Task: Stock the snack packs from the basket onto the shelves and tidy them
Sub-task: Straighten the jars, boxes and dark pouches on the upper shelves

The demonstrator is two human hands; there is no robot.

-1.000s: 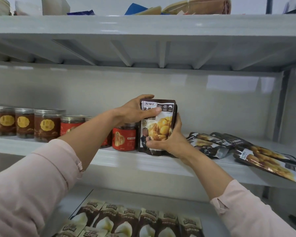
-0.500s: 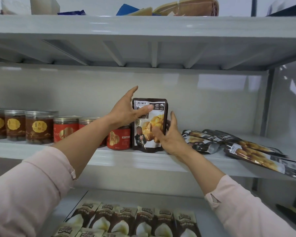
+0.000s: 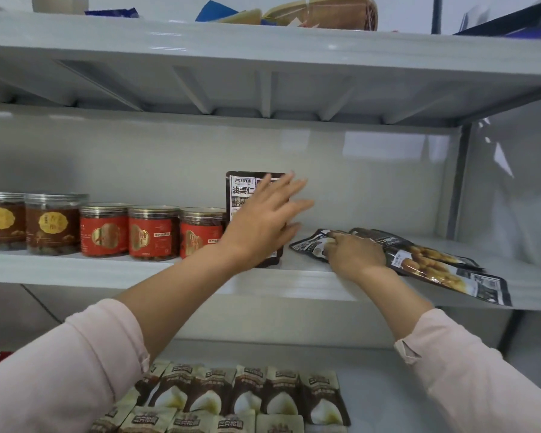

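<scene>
left fingers (image 3: 289, 185) fanned wide and straight, holding nothing, smeared by blur in front of the upright pack (image 3: 242, 190). do the tips touch its face? can't say, the blur eats it. left hand (image 3: 263, 226) covers the pack's lower right. the pack stands on the middle shelf (image 3: 138, 271), just beside the last red jar (image 3: 200, 234).

over to the right fingers (image 3: 333, 242): curled down on the near end of a flat pack (image 3: 313, 248), a grip by the look of it. right hand (image 3: 356, 254) sits on that pile, with more packs (image 3: 434, 268) lying flat and overlapped, trailing off right, the outermost poking over the shelf lip.

the step in hand, as i read it: one pack is stood up, and the next is being taken from the lying pile. that's tidying, not fetching, and no basket is in view. the next move calls for lifting that flat pack by its end, tipping it upright and setting it just right of the standing one, face forward. the left hand should be ready to steady the first. these look like soft pouches likely to slump, so a flat base and a neighbour to lean on matter.
</scene>
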